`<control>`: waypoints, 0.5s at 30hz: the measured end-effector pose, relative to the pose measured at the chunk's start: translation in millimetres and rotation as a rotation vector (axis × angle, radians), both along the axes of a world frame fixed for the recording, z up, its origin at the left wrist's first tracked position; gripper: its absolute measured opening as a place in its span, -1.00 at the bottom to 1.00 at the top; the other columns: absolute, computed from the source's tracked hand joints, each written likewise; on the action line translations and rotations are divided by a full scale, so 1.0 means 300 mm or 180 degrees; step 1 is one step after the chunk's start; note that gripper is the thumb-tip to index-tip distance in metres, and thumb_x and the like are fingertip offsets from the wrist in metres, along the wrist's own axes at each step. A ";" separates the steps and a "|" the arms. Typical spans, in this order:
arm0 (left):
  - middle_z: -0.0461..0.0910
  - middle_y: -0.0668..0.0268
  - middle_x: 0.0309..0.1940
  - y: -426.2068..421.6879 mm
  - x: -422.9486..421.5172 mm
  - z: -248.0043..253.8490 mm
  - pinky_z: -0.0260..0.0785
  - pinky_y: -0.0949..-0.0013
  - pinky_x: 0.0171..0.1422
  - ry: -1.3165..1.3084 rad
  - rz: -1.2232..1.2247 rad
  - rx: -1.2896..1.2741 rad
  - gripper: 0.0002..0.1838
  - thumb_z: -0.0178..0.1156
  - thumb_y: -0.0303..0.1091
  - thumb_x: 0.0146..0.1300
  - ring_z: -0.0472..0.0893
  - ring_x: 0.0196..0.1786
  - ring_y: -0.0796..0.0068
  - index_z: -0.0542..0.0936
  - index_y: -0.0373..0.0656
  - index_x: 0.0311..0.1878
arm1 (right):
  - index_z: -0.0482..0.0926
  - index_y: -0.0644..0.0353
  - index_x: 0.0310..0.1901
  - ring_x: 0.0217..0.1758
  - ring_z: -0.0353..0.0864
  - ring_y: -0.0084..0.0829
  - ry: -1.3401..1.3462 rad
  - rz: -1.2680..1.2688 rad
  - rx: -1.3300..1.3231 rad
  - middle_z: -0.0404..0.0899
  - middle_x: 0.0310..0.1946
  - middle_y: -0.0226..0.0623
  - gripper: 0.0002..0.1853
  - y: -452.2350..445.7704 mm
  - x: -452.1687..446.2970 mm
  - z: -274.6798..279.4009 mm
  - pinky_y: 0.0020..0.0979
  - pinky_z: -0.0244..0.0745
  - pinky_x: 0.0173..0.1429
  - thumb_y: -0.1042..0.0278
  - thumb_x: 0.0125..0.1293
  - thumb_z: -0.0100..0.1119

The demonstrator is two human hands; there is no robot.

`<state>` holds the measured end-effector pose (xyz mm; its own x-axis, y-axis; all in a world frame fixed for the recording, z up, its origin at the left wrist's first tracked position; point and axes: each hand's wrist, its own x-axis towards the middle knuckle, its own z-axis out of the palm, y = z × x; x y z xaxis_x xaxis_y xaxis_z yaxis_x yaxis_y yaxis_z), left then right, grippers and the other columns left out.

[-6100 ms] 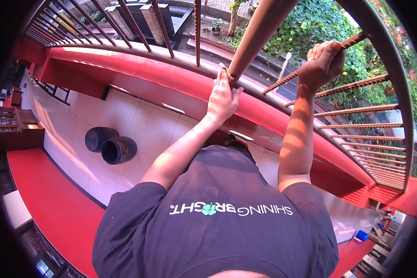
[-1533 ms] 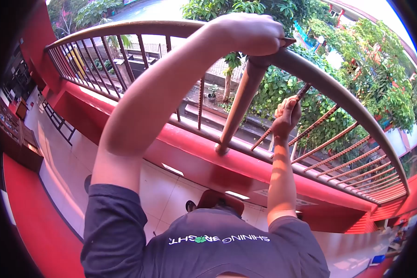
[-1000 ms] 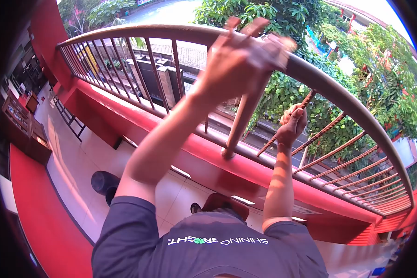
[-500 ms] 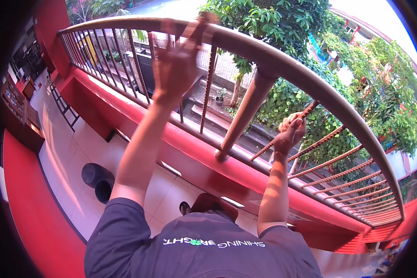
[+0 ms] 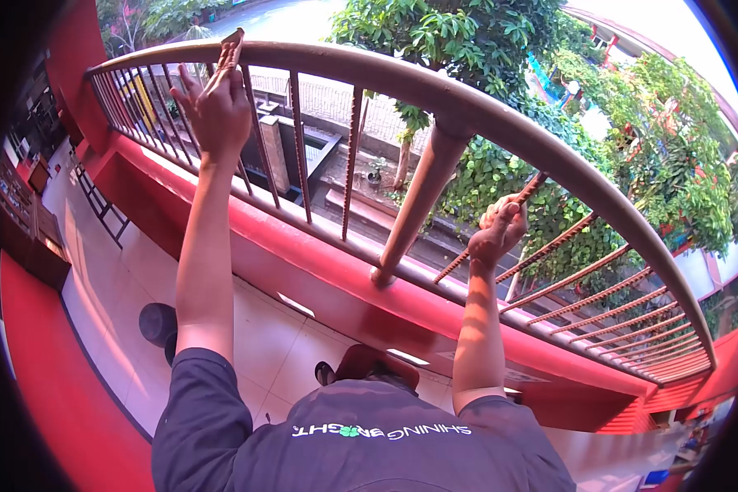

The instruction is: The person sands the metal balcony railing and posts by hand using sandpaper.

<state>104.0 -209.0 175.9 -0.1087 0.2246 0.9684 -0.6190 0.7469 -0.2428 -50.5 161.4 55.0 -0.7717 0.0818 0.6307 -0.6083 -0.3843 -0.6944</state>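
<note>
My left hand (image 5: 221, 115) is up at the curved top rail (image 5: 336, 61) of a brown metal railing. Between its thumb side and fingers is a small flat brown piece (image 5: 233, 51), like folded sandpaper, held against the rail; its exact kind is hard to make out. The other fingers of that hand stick out to the left. Lower on the right, my right hand (image 5: 498, 230) is wrapped around a ribbed upright bar (image 5: 533, 187) of the railing. A thick round post (image 5: 422, 201) stands between my two hands.
Under the railing runs a red ledge (image 5: 320, 246). A dark rounded object (image 5: 157, 322) stands on the tiled floor, and a black rack (image 5: 102, 205) is farther left. A wooden cabinet (image 5: 33, 230) lines the left side. Steps and leafy trees (image 5: 467, 49) lie beyond.
My left hand has swept leftward along the top rail with the brown piece. My right hand stays on the same bar; the view has shifted slightly.
</note>
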 end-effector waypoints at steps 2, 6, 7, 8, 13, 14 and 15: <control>0.66 0.04 -0.52 0.121 -0.067 -0.045 0.54 0.09 -0.30 -0.0633 -0.1148 0.1061 -0.78 0.12 -0.40 0.24 0.71 -0.42 0.10 0.68 -0.22 -0.14 | 0.42 0.19 -0.22 -0.62 0.13 -0.75 0.0016 -0.0086 -0.0011 0.18 -0.59 -0.59 -0.39 -0.007 -0.006 0.001 -0.60 -0.02 -0.56 -0.35 0.45 0.09; 0.69 0.19 -0.02 0.846 -0.165 -0.034 0.06 -0.16 0.54 -0.1579 -0.3374 0.0738 -0.59 0.23 -0.34 0.04 0.64 0.12 0.19 0.67 -0.10 0.03 | 0.44 0.18 -0.23 -0.62 0.16 -0.76 0.0492 -0.0663 0.0253 0.24 -0.60 -0.59 -0.45 -0.004 0.009 -0.004 -0.58 -0.03 -0.57 -0.27 0.49 0.08; 0.69 0.19 -0.02 0.852 -0.172 -0.029 0.06 -0.16 0.54 -0.1605 -0.3445 0.0695 -0.59 0.23 -0.34 0.04 0.64 0.12 0.19 0.67 -0.10 0.03 | 0.44 0.18 -0.23 -0.62 0.16 -0.76 0.0487 -0.0745 0.0232 0.24 -0.60 -0.59 -0.45 -0.001 0.015 -0.003 -0.58 -0.03 -0.57 -0.27 0.49 0.08; 0.71 0.22 -0.09 0.848 -0.177 -0.016 0.13 -0.11 0.49 -0.1565 -0.3008 0.0720 -0.61 0.22 -0.38 0.05 0.64 0.13 0.19 0.69 -0.05 0.01 | 0.44 0.19 -0.24 -0.62 0.16 -0.76 0.0328 -0.0509 0.0258 0.25 -0.61 -0.59 -0.46 0.005 0.014 0.003 -0.58 -0.02 -0.57 -0.26 0.50 0.07; 0.70 0.11 0.09 0.312 -0.084 -0.059 -0.29 -0.45 0.61 -0.1191 -0.0595 0.0805 -0.44 0.09 -0.43 0.28 0.02 0.63 -0.28 0.52 -0.06 0.40 | 0.37 0.15 -0.24 -0.59 0.16 -0.75 0.0286 -0.0161 0.0304 0.24 -0.52 -0.58 -0.50 0.021 -0.044 -0.043 -0.61 0.02 -0.57 -0.21 0.49 0.11; 0.63 0.18 0.24 0.168 -0.053 -0.052 -0.31 -0.46 0.60 -0.1184 0.0459 0.1241 -0.41 0.01 -0.47 0.35 0.03 0.62 -0.31 0.47 0.01 0.46 | 0.37 0.15 -0.24 -0.59 0.16 -0.75 0.0283 -0.0182 0.0267 0.24 -0.52 -0.58 -0.50 0.023 -0.051 -0.051 -0.61 0.02 -0.57 -0.21 0.49 0.11; 0.58 0.22 0.32 0.115 -0.029 -0.011 -0.32 -0.43 0.61 -0.0471 -0.0243 0.1184 -0.42 -0.04 -0.46 0.40 0.06 0.62 -0.29 0.45 0.12 0.48 | 0.39 0.16 -0.24 -0.59 0.17 -0.76 0.0344 -0.0348 0.0392 0.24 -0.53 -0.58 -0.50 0.022 -0.057 -0.058 -0.60 0.00 -0.56 -0.21 0.50 0.10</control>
